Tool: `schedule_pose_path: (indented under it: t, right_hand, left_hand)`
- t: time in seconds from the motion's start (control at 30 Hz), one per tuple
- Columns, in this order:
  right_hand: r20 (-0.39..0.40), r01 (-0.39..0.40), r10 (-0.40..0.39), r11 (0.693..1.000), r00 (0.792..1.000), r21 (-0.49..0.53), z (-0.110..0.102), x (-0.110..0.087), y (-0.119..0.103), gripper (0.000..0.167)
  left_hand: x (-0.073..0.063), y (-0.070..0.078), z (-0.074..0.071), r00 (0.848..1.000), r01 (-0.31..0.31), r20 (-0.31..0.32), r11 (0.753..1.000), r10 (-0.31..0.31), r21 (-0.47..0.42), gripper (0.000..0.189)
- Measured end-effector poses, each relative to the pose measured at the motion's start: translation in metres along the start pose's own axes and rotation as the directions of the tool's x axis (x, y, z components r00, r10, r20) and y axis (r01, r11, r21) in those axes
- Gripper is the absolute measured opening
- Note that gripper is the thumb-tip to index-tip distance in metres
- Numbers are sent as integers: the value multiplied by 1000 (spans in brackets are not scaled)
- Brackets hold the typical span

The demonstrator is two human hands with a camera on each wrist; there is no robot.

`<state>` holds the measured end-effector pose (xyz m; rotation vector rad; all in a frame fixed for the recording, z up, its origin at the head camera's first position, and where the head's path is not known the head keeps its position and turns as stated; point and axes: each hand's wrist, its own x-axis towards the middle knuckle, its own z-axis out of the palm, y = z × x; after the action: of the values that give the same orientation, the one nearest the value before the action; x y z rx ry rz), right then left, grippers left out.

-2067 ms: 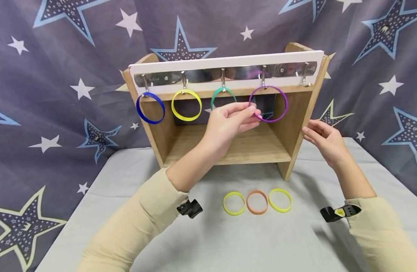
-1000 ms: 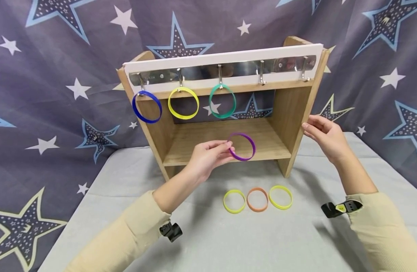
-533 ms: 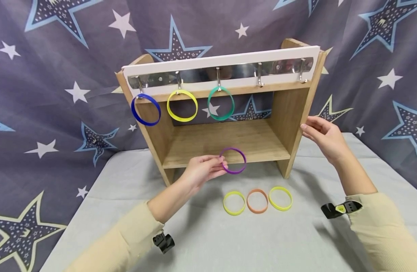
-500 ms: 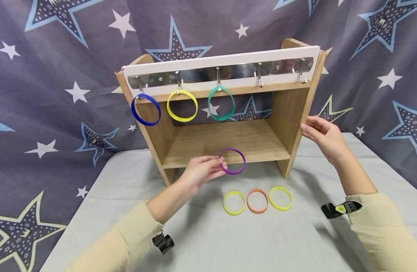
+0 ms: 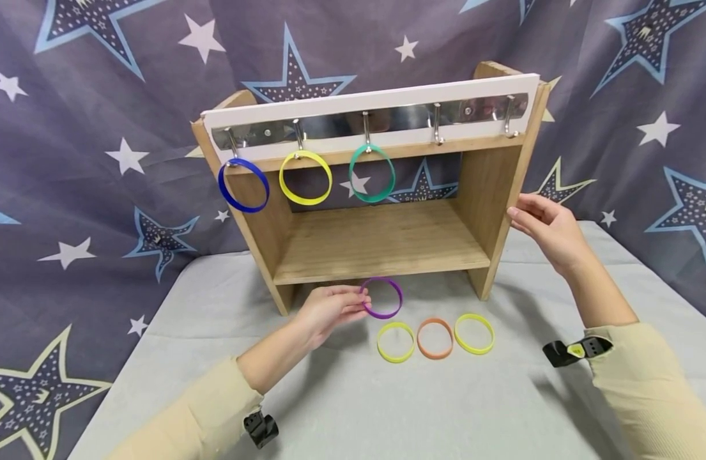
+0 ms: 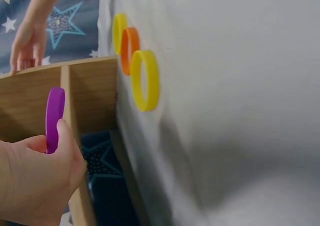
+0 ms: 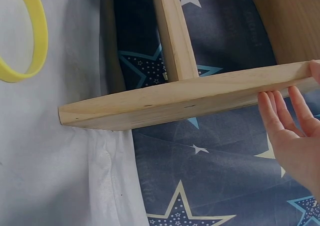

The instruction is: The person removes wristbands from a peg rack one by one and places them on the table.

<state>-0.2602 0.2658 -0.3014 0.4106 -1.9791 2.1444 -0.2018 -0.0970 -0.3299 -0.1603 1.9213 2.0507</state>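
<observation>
In the head view, my left hand (image 5: 332, 311) pinches a purple silicone wristband (image 5: 383, 298) by its left side, low in front of the shelf. Thumb and fingers meet on the purple band in the left wrist view. My right hand (image 5: 551, 231) touches the wooden shelf's right side panel (image 5: 492, 191). In the right wrist view its fingers (image 7: 272, 117) lie fairly straight against the panel's outer face, the thumb at the front edge. Blue (image 5: 245, 207), yellow (image 5: 305, 200) and teal (image 5: 372, 197) wristbands hang from the three left hooks. The two right hooks (image 5: 437, 128) bear nothing.
On the grey cloth (image 5: 410, 409), before the shelf, lie a yellow wristband (image 5: 395, 359), an orange one (image 5: 435, 355) and another yellow one (image 5: 475, 350) in a row. Behind the shelf hangs a star-patterned curtain (image 5: 99, 211).
The purple wristband has come off the fourth hook and moved down and left with my left hand, to just behind the row on the cloth. My right hand stays at the side panel.
</observation>
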Motion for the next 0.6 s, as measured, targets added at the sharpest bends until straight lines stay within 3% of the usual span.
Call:
schedule_pose_path:
  t: [0.6]
  right_hand:
    - [-7, -3, 3, 1000, 1000, 7, 0, 0, 0, 21]
  left_hand:
    - [-8, -35, -30, 997, 64, -42, 998, -63, 26, 37]
